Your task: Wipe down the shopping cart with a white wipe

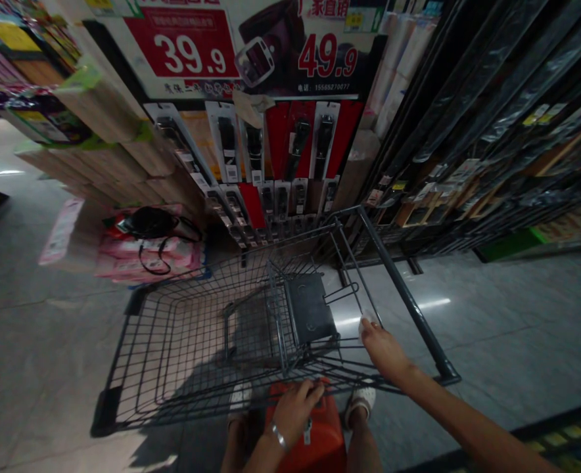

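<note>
A dark grey wire shopping cart (pixel 192 328) stands sideways in front of me, and no goods show in its basket. My left hand (pixel 298 407), with a silver bracelet at the wrist, has its fingers curled over the top of an orange bag (pixel 315 440) by my legs. My right hand (pixel 386 348) is above the cart's handle end, fingers closed in a pinch. A small, whitish, see-through thing (pixel 362 326) shows at its fingertips; its kind is too blurred to tell. The cart's push bar (pixel 403 289) is to the right of that hand, apart from it.
Packaged belts (pixel 254 151) hang on a rack beneath a price sign (pixel 192 52). Stacked packs (pixel 137 157) and pink packages (pixel 137 256) with a black bag (pixel 150 223) on them stand at left. Long dark wrapped goods (pixel 468 98) fill the right side.
</note>
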`<state>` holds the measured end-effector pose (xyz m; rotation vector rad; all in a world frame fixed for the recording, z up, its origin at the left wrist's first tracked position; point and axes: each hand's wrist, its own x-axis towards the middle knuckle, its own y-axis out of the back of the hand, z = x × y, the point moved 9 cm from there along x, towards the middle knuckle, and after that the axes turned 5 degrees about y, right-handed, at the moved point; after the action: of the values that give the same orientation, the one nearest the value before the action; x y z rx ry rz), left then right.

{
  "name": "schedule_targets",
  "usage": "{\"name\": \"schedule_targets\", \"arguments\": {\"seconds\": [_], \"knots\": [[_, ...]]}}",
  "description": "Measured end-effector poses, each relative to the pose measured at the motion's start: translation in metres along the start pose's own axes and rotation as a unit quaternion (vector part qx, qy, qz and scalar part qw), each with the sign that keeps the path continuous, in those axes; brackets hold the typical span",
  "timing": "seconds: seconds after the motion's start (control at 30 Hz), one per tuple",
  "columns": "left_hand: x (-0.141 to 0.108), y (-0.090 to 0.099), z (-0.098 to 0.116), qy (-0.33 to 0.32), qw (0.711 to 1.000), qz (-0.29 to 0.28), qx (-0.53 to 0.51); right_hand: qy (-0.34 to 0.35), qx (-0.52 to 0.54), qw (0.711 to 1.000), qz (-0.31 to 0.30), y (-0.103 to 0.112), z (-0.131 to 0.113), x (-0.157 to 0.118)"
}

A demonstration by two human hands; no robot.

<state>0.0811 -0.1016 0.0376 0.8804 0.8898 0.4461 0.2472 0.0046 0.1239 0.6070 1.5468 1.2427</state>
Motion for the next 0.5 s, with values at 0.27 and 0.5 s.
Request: {"name": "schedule_targets", "arguments": {"seconds": [0.27,0.5], "knots": [[-0.002,0.003,0.002,-0.004,1.000,0.019,-0.006,0.067,-0.010,0.994,0.089,0.056,-0.010,0.019],[-0.003,-0.001,0.001,-0.002,0.999,0.050,0.012,0.141,-0.122,0.982,0.034,0.020,-0.006,0.090]]}}
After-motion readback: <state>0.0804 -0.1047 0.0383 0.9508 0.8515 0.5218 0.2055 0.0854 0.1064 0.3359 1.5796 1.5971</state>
